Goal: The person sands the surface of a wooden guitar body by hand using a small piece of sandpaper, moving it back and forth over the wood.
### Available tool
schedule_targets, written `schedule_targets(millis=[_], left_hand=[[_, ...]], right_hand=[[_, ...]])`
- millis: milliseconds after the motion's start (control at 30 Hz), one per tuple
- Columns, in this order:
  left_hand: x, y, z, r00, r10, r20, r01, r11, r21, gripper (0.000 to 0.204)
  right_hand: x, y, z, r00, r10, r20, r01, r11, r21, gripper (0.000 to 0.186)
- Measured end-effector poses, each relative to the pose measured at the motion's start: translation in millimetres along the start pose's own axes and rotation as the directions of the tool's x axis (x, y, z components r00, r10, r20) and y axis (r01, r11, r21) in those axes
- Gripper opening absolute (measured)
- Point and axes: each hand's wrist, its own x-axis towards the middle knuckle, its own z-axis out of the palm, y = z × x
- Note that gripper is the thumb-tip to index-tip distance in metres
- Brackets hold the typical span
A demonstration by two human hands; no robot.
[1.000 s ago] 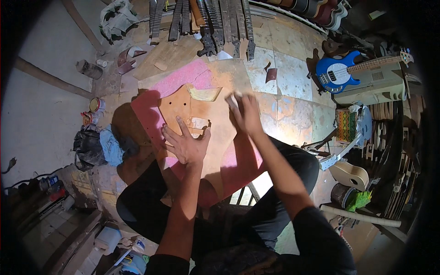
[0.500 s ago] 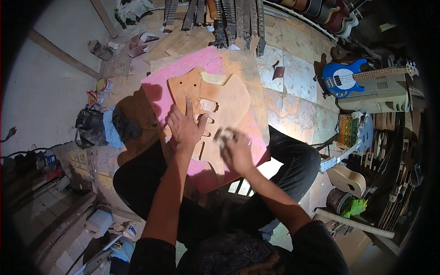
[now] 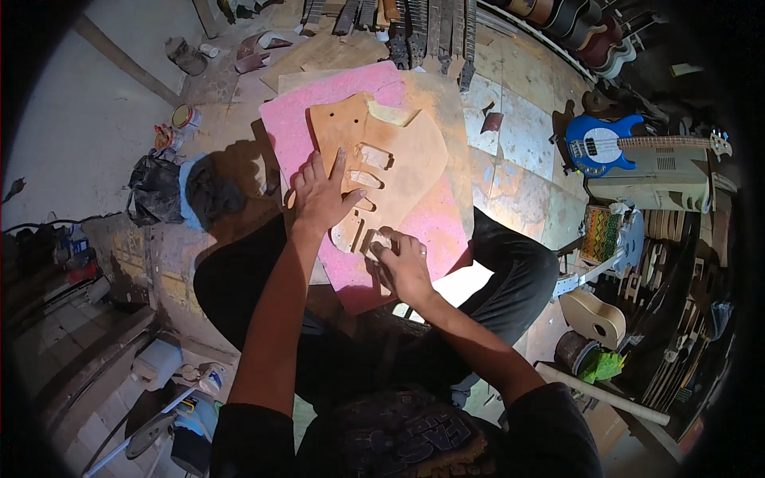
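An unfinished wooden electric guitar body [image 3: 418, 155] with routed cavities lies on a pink pad [image 3: 283, 119] in front of me. My left hand [image 3: 317, 195] rests flat on the body's left side, fingers spread beside the cavities. At the near end, my right hand [image 3: 406, 264] grips a small pale block that looks like a sanding block [image 3: 372, 241]. This block touches the wood next to the long narrow slot. My right fingers hide part of it, along with some of the body's near edge.
Under the pad is a brown board [image 3: 456, 131]. Guitar necks [image 3: 434, 36] lie at the far side. On the right are a blue bass guitar [image 3: 598, 146] and a small pale guitar body [image 3: 594, 319]. Cans [image 3: 186, 117] and dark cloths [image 3: 215, 199] sit on the left.
My right hand has moved the block toward me and left along the guitar body. My left hand stays in place on the wood. The whole view has shifted slightly.
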Motion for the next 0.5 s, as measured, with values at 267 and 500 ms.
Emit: schedule_targets(millis=[267,500], left_hand=[[5.5,-1.7,6.7,1.000,-0.005,0.012,0.006,1.000,-0.030,0.092],[2.0,-4.3,-1.3,1.000,-0.023,0.018,0.024,0.999,-0.025,0.090]], right_hand=[[101.4,29.8,-25.9,0.949,0.204,-0.240,-0.222,0.974,-0.048,0.041],[23.8,-18.7,3.0,0.998,-0.056,0.034,0.058,0.997,-0.050,0.045]])
